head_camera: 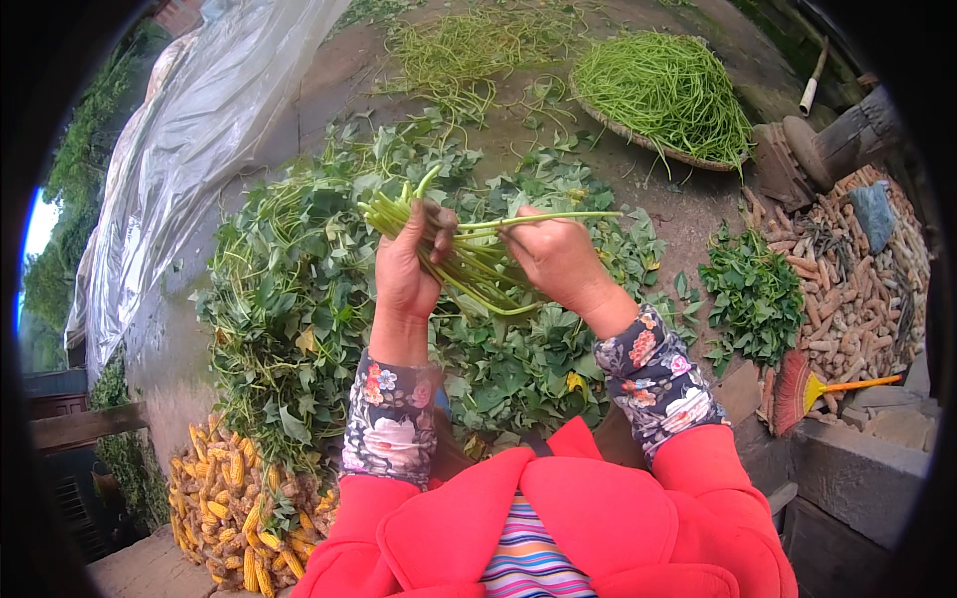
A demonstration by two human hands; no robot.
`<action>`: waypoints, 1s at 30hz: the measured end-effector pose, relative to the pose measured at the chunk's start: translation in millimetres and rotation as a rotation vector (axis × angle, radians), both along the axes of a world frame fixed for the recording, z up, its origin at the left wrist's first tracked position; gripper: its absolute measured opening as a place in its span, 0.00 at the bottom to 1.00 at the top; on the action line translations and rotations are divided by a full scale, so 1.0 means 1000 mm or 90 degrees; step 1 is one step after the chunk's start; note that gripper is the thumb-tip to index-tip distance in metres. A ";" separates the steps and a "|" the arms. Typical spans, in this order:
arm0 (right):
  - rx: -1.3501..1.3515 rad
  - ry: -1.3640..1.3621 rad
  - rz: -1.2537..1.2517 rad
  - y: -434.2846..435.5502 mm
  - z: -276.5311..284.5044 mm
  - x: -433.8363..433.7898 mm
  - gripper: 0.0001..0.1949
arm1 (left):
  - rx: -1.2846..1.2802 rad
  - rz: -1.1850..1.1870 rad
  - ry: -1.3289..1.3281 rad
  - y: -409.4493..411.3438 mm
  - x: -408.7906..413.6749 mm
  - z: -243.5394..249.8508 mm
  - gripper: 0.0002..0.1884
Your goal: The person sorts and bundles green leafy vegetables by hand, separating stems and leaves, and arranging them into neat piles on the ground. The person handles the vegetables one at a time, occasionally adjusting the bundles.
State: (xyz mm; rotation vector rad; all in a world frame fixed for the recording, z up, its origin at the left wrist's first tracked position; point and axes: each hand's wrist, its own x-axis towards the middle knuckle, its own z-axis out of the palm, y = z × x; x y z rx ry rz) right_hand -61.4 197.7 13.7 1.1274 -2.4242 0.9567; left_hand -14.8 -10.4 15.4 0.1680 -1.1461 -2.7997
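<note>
In my left hand [411, 261] is a bundle of green leaf stalks [478, 265], their thicker ends pointing up and to the left and their thin ends trailing to the right. My right hand [553, 250] pinches a single long green stalk [579, 215] that stretches across to the bundle. Beneath both hands spreads a heap of leafy green vines [299, 314], with stems and some yellowed leaves among it. The fingertips of my left hand look darkened.
A round woven tray [635, 138] heaped with green stalks [665, 90] stands at the upper right. Bare vines [463, 52] lie at the top. Corn ears [224, 516] are piled lower left, cobs [845, 299] at right by a broom [796, 392]. Plastic sheeting [194, 142] hangs upper left.
</note>
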 end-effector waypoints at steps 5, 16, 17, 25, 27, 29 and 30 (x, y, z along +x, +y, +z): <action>-0.220 -0.192 -0.069 -0.007 0.004 -0.014 0.06 | 0.059 -0.029 -0.006 -0.003 -0.003 -0.002 0.14; -0.067 -0.079 0.006 0.000 0.026 -0.017 0.10 | 0.020 -0.045 0.020 -0.040 0.000 -0.001 0.16; -0.067 -0.129 0.077 -0.006 0.024 -0.013 0.10 | 0.023 -0.053 0.019 -0.039 0.000 -0.002 0.16; -0.029 -0.176 0.206 -0.025 0.009 -0.006 0.09 | 0.024 -0.056 0.036 -0.036 0.010 0.003 0.17; -0.045 -0.208 0.240 -0.022 0.009 -0.003 0.09 | 0.020 -0.069 0.044 -0.035 0.015 0.004 0.16; -0.061 -0.240 0.256 -0.020 0.010 0.000 0.10 | 0.013 -0.082 0.053 -0.033 0.018 0.006 0.16; -0.068 -0.250 0.260 -0.018 0.011 0.001 0.10 | 0.008 -0.088 0.059 -0.032 0.020 0.006 0.16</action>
